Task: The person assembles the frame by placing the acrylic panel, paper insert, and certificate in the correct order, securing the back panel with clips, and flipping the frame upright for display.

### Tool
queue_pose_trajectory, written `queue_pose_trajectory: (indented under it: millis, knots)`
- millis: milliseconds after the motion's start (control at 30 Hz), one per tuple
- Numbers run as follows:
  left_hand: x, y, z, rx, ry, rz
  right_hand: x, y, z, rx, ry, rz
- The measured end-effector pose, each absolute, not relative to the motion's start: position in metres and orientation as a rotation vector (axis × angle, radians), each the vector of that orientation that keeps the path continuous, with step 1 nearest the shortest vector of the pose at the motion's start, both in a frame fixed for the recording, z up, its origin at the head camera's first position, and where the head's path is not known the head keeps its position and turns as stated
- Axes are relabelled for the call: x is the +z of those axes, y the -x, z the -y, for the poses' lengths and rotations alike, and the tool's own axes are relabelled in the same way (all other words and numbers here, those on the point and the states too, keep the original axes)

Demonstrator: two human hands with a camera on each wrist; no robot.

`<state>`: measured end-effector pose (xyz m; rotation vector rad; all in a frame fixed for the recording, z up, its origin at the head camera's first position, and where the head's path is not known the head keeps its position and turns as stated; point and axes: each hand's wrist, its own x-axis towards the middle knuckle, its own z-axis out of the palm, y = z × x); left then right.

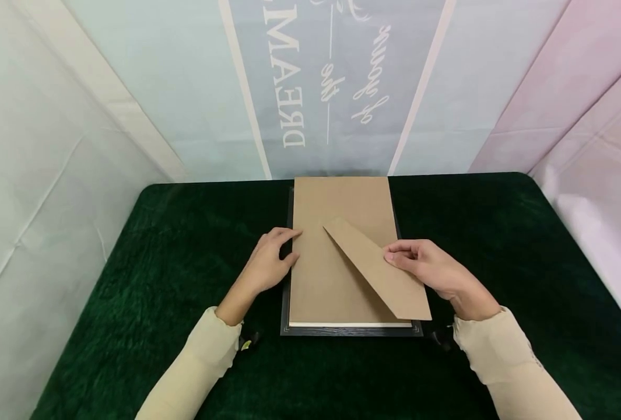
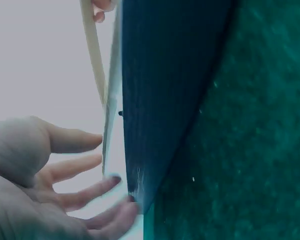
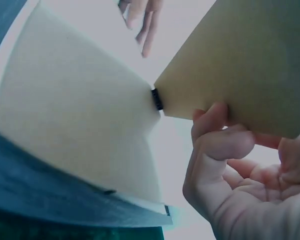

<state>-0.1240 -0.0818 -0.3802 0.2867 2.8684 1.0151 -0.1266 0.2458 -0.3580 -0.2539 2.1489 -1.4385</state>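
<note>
A picture frame point(image 1: 352, 331) with a dark wood-look border lies face down, its brown backing board point(image 1: 341, 198) on top. An easel stand point(image 1: 381, 271), a tapered brown flap, is tilted up from the board. My right hand point(image 1: 438, 268) pinches the stand's right edge between thumb and fingers. In the right wrist view, a small black hinge point(image 3: 157, 99) joins the stand's narrow end to the board. My left hand point(image 1: 270, 261) touches the board's left edge with fingertips and thumb. Its fingers are spread loosely along the frame's side point(image 2: 165, 75) in the left wrist view.
A dark green plush cloth point(image 1: 195, 256) covers the table. Behind it hangs a pale blue printed backdrop point(image 1: 331, 81), close to the frame's far end. White fabric walls point(image 1: 53, 175) stand at the sides. Small dark objects point(image 1: 248, 340) lie by both sleeves.
</note>
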Motion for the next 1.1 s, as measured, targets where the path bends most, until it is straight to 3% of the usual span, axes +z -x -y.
queue_pose_trajectory:
  millis: [500, 833, 1100]
  knots:
    - [-0.3815, 0.1326, 0.085, 2.027, 0.331, -2.11, -0.3652, 0.1281, -0.2409, -1.221, 0.298, -2.49]
    - [-0.3832, 0.1343, 0.0828, 2.181, 0.439, -1.887, -0.3637, 0.1297, -0.2415, -1.318, 0.155, -2.429]
    - [-0.3843, 0.1319, 0.0824, 2.02, 0.408, -2.052, -0.3645, 0.1315, -0.2461, -1.287, 0.145, -2.369]
